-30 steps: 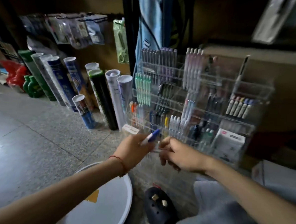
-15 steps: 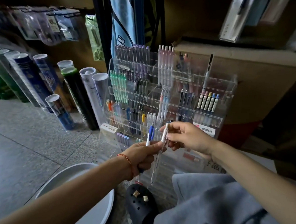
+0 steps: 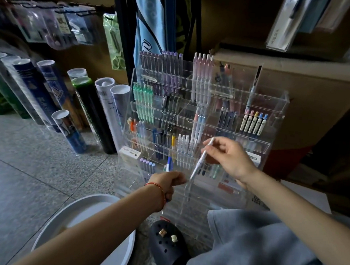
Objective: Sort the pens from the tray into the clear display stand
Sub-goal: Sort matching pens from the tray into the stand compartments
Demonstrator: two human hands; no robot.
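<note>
The clear display stand (image 3: 278,101) leans against a cardboard box, its tiered pockets filled with rows of coloured pens. My right hand (image 3: 232,158) pinches a clear pen (image 3: 198,164) near its top, and the pen hangs tilted in front of the stand's lower rows. My left hand (image 3: 167,182) is curled round a blue-and-white pen (image 3: 169,164) whose cap sticks up above the fist, close to the stand's bottom left pockets. The white round tray (image 3: 121,258) lies on the floor under my left forearm; pens in it are hidden.
Several rolled tubes (image 3: 101,115) lean against the wall to the left of the stand. A cardboard box (image 3: 315,96) stands behind it. Packaged goods (image 3: 59,25) hang on hooks at upper left. A dark clog (image 3: 167,246) and a grey-clad knee (image 3: 255,245) sit below the stand.
My right hand has lifted the clear pen up and to the right, away from my left hand. My left hand still holds the blue-and-white pen, slightly lower. The view shifted right.
</note>
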